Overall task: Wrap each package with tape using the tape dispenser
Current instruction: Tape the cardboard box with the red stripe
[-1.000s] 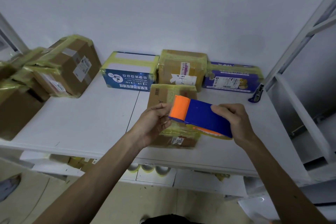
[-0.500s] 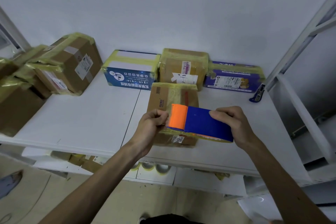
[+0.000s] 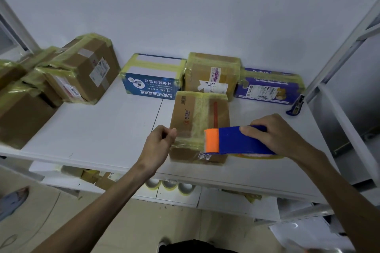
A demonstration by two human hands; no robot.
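A flat brown cardboard package (image 3: 191,115) lies on the white table (image 3: 102,129) near its front edge, with a strip of yellowish tape running along its top. My right hand (image 3: 275,135) grips the blue tape dispenser (image 3: 238,140) with its orange front, held over the package's near right part. My left hand (image 3: 158,144) pinches the free end of the tape (image 3: 185,141), stretched leftward from the dispenser across the package's near end.
Taped packages line the wall: a blue and white box (image 3: 152,80), a brown box (image 3: 211,75), a purple box (image 3: 269,86). More taped brown boxes (image 3: 82,70) pile at the left. A blue utility knife (image 3: 296,107) lies at the right. Tape rolls (image 3: 168,185) sit under the table.
My two hands have drawn apart: the left pulled the tape end to the left while the dispenser moved right, so a stretch of tape now spans the package's near end.
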